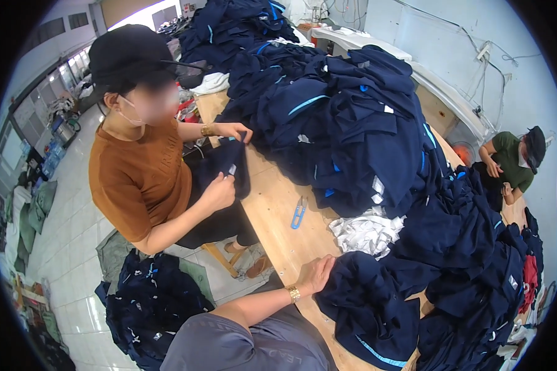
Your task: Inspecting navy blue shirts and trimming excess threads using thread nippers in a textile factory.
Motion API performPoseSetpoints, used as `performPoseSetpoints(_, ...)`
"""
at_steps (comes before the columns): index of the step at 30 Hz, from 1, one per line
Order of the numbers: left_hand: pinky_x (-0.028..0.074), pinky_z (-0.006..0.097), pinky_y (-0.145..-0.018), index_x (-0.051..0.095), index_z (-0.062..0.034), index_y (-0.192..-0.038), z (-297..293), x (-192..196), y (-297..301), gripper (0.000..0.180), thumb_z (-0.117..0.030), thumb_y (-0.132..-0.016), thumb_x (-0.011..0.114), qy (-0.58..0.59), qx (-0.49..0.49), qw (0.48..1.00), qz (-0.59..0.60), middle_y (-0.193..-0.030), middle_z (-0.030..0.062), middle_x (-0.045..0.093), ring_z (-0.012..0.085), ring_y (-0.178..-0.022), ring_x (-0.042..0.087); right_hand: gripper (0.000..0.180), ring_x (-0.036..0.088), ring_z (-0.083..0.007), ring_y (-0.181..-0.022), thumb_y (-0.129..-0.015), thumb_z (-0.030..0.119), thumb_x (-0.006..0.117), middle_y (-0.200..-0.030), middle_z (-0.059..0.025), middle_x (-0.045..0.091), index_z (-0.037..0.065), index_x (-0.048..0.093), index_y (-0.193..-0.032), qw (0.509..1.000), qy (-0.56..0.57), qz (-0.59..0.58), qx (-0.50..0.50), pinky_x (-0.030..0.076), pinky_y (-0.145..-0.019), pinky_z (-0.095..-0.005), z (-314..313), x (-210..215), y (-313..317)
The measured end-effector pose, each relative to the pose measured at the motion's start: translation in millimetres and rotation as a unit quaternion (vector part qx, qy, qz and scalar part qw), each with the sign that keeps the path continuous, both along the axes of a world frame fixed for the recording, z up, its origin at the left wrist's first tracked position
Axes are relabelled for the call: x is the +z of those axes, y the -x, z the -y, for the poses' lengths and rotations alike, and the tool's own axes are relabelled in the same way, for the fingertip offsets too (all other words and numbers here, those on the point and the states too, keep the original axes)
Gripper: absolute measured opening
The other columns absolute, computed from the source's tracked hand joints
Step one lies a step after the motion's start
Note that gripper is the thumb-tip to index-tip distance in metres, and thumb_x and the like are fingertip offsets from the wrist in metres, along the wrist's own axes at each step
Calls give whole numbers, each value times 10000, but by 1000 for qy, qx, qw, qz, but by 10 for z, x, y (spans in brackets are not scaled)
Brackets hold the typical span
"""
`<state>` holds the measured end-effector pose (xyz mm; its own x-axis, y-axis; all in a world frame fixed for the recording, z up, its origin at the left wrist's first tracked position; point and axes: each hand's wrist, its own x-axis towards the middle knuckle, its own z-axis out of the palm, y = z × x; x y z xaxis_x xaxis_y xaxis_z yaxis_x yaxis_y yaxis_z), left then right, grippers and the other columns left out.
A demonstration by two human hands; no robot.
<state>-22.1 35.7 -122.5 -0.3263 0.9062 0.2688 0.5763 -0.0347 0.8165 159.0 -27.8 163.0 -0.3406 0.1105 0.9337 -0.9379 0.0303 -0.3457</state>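
Note:
My left hand, with a gold bracelet on the wrist, lies at the near edge of the wooden table. Its fingers are curled on the edge of a crumpled navy garment with a light blue stripe. My right hand is not in view. A small blue thread snipper lies on the bare wood a little beyond my hand. A bundle of white fabric sits just right of it.
A big heap of navy garments covers the table's middle and right. A seated person in an orange shirt holds a navy piece at the left. Another person in green works far right. More navy garments lie on the tiled floor.

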Motion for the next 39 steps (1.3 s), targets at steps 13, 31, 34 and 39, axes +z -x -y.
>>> performPoseSetpoints(13,435,399,-576,535,-54,-864,62,228,-13,304,-284,-939,350,29,-26,999,-4,-670,175,545,337,-656,551,256,557,-260,-798,-862,362,530,-882,-59,583,136,645,-825,998,-5,-4,60,467,-685,-416,35,73,145)
performPoseSetpoints(31,441,404,-507,545,-96,-873,0,-17,-23,303,-318,-934,348,-7,-24,1000,-7,-628,160,563,324,-601,570,265,561,-261,-730,-850,370,551,-866,-70,581,130,655,-804,995,-13,7,99,442,-627,-407,195,118,110)
performPoseSetpoints(34,448,400,-515,549,-97,-887,7,12,-34,299,-314,-934,348,3,-25,1000,-12,-640,160,571,320,-613,577,271,562,-263,-718,-854,374,545,-858,-76,582,131,655,-804,997,4,4,78,442,-627,-408,176,178,122)
performPoseSetpoints(39,457,399,-553,555,-100,-912,26,-38,-43,301,-319,-933,350,-2,-25,1000,3,-681,165,583,323,-659,585,276,562,-264,-716,-859,382,537,-850,-82,582,138,658,-813,998,8,7,55,440,-621,-410,241,199,84)
